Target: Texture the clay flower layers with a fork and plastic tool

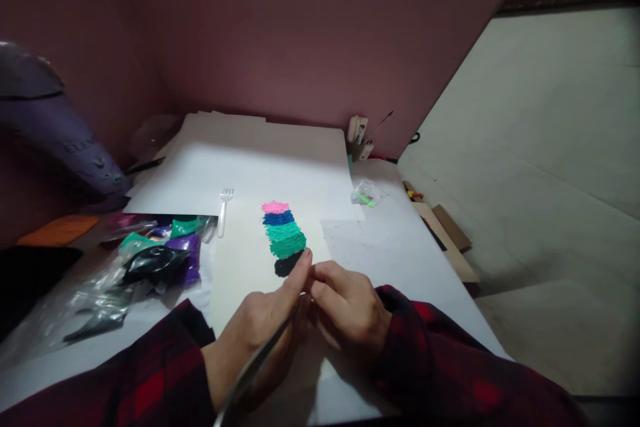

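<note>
- Left hand: lies low on the white sheet of paper, forefinger stretched forward with its tip touching the black clay patch. The other fingers are curled around a thin grey metal tool, which runs back toward the wrist.
- Right hand: fingers bunched, tips pressed together just beside the left forefinger; whether they pinch anything cannot be told.
- Black clay patch: lowest band of a stacked strip of textured clay, with green, teal, blue and pink bands above it, on the paper directly ahead of both hands.
- White plastic fork: lies left of the strip, apart from it.
- Pile of clear bags holding coloured clay: farther left on the table.
- Small clear bag with a green piece: right of the strip.
</note>
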`<state>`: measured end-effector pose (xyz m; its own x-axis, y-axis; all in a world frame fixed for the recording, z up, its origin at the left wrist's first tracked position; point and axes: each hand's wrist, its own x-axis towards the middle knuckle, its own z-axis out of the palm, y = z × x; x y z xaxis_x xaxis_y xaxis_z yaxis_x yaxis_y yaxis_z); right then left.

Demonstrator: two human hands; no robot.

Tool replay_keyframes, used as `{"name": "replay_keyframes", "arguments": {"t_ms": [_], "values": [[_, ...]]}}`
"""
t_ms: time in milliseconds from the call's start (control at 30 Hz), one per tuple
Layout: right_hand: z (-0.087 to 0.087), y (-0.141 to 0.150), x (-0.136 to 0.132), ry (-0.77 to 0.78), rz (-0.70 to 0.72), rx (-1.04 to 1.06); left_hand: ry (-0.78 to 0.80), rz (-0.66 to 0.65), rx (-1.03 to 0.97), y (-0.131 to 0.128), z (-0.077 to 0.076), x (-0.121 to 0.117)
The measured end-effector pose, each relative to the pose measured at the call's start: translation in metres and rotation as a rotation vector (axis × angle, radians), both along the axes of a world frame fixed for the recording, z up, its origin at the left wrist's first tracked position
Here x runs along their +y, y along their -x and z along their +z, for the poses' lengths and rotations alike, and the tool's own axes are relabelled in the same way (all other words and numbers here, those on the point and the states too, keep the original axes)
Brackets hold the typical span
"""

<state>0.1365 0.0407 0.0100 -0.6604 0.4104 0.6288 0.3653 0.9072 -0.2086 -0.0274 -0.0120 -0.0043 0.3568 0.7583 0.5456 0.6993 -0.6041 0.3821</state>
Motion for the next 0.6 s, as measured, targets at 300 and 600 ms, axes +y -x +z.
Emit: {"name": "replay_keyframes", "arguments": {"t_ms": [300,600], "values": [[-0.003,-0.006,0.011,0.278,0.125,0.293,-0.163,-0.042,0.077,-0.001,0.014,0.004],[0.001,0.001,0.014,0.521,-0.098,0.449,-0.015,-0.181,0.24,-0.004,0.005,-0.001]]}}
